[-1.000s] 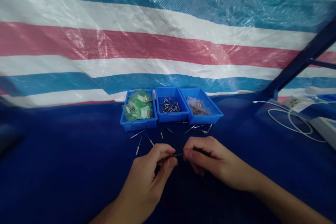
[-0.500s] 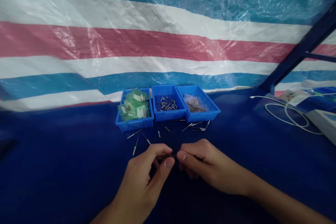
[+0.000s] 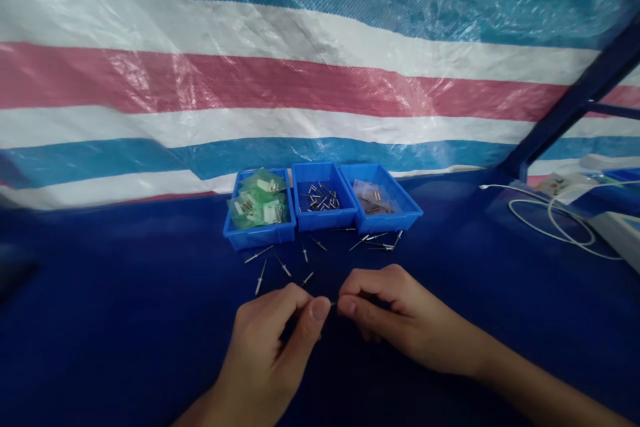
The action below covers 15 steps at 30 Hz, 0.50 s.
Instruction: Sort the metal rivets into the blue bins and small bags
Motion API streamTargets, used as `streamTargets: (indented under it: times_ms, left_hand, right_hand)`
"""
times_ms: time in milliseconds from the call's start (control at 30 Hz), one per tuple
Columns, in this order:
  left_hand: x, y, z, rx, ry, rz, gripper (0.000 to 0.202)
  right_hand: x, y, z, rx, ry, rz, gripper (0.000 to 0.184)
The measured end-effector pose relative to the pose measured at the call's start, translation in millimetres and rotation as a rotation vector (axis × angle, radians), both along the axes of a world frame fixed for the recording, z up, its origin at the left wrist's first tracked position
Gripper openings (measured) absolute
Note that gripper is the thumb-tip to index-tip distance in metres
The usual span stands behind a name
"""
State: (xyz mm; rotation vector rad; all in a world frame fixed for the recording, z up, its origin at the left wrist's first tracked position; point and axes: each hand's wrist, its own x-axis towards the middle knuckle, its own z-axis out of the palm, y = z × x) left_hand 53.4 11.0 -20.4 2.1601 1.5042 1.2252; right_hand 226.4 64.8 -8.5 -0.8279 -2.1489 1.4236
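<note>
My left hand (image 3: 277, 340) is closed, thumb pressed against the index finger. My right hand (image 3: 395, 320) pinches as well, its fingertips a short gap from the left ones. A thin metal pin (image 3: 334, 303) spans that gap; it resembles the stem of a blind rivet, and the fingers hide the rest. Just beyond my hands, several blind rivets (image 3: 283, 265) lie scattered on the dark blue table (image 3: 150, 320). One rivet (image 3: 307, 279) rests close to my left knuckles. More rivets (image 3: 385, 245) lie in front of the right bin.
Three blue bins stand in a row: the left bin (image 3: 257, 237) with green bags, the middle bin (image 3: 327, 220) with loose rivets, the right bin (image 3: 393, 221) with clear bags. A white cable (image 3: 555, 220) and a pale box (image 3: 617, 233) lie at right. Striped sheeting (image 3: 320, 87) hangs behind.
The left thumb and index finger have closed together, and the left hand has dropped slightly. A rivet beyond the left hand has come into view. The right hand keeps its pinch.
</note>
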Motion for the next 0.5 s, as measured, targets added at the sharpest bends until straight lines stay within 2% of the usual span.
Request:
streamTargets:
  times_ms: [67,200,300,500]
  left_hand:
    - [-0.5,0.1,-0.8,-0.026,0.013,-0.014,0.040]
    - [-0.3,1.1,-1.9,-0.058,0.014,-0.075,0.032]
    - [0.9,2.1,-2.5,-0.042,0.043,-0.107,0.039]
    - [2.3,2.4,-1.8,-0.014,0.036,-0.092,0.048]
  right_hand:
    - [0.1,-0.2,0.7,0.033,-0.002,0.000,0.029]
    - [0.7,-1.0,0.8,0.066,-0.003,-0.011,0.036]
    - [0.9,-1.4,-0.2,0.078,-0.011,-0.002,0.037]
    - [0.2,-3.8,-1.7,0.118,-0.002,0.034,0.022]
